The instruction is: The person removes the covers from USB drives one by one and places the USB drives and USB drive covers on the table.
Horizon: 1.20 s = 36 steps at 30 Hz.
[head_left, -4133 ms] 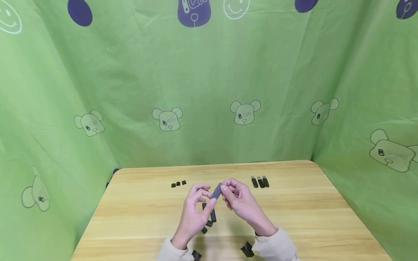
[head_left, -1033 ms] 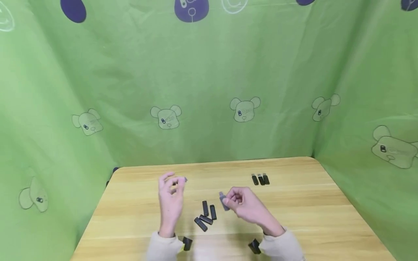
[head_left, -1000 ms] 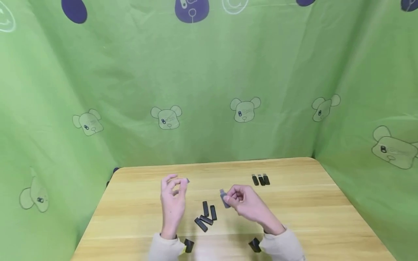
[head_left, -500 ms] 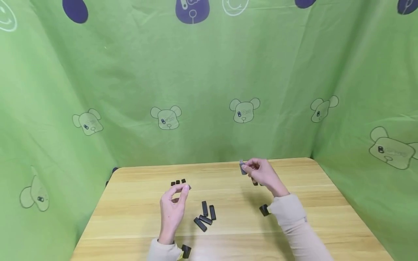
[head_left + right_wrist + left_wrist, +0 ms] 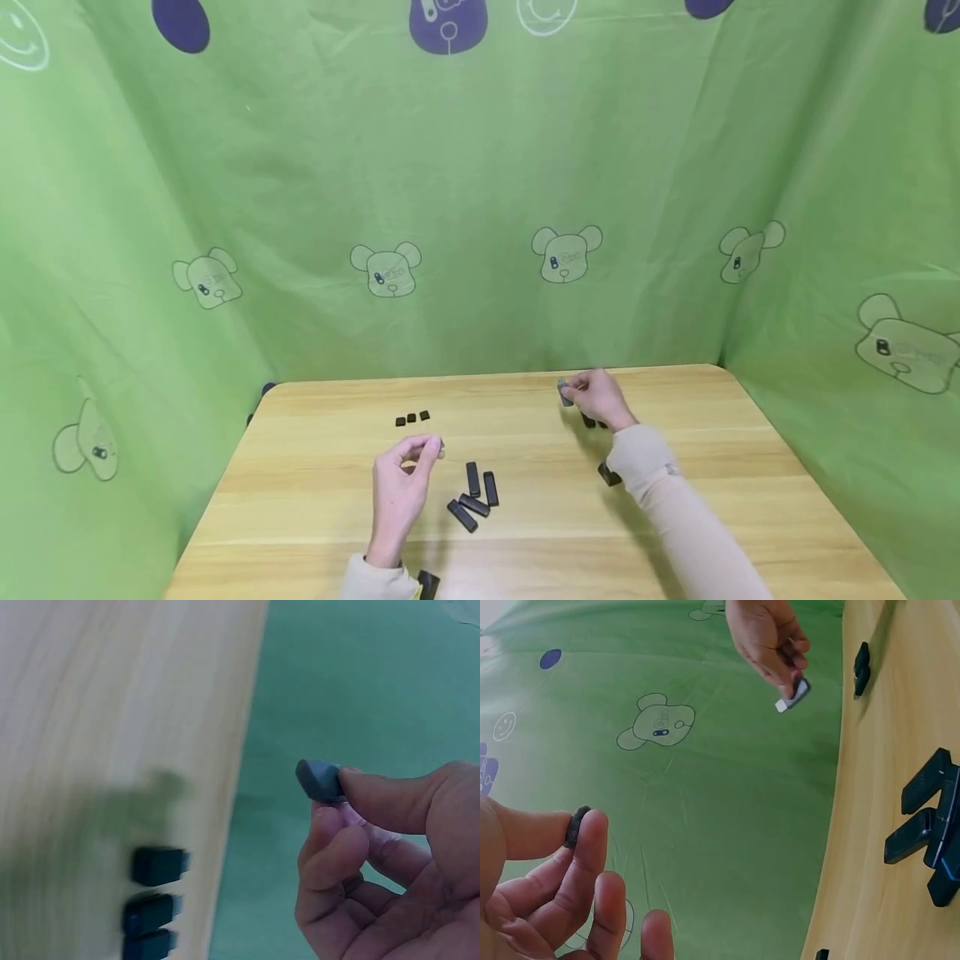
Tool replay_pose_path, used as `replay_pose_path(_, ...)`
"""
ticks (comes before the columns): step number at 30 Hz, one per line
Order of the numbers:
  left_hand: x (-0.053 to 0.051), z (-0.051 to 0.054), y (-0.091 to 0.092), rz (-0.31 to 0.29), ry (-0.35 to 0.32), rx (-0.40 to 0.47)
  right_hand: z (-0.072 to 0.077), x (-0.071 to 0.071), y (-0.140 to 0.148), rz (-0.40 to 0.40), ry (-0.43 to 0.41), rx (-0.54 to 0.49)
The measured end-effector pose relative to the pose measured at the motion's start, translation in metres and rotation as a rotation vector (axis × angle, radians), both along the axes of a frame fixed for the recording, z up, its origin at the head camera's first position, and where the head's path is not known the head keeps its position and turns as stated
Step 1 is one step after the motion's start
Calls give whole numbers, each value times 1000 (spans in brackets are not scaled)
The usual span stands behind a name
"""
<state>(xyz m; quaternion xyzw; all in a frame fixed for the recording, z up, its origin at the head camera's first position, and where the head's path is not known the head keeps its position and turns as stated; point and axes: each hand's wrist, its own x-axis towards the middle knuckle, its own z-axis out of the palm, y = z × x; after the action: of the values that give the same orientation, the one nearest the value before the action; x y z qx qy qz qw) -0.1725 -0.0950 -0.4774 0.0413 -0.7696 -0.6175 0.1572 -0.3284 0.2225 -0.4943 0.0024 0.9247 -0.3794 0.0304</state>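
Green cloth printed with bear heads and purple patches hangs left, right and far around a pale wood counter.

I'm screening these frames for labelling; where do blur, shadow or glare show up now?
Head view: pale glare on the near table, soft shadow beside the right sleeve; right wrist view: the three dark sticks and a shadow are blurred, the held stick sharper; left wrist view: the left hand and its small black piece look fairly crisp.
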Motion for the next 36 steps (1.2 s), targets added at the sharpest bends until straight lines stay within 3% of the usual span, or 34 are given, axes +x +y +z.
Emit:
replay_pose_path(9,1,-2,0,-33,-17,-42,-27,-11,2,-42,-63,60)
replay_pose_path(17,0,-4,1,-59,-39,-82,-40,-11,-4,-96,-120,92)
replay_pose_path(28,-1,-4,1,-101,-44,-95,-47,-9,-6,-118,-49,203)
replay_pose_path(36,-3,-6,-1,-116,-38,-133,-48,-6,-4,-144,-22,229)
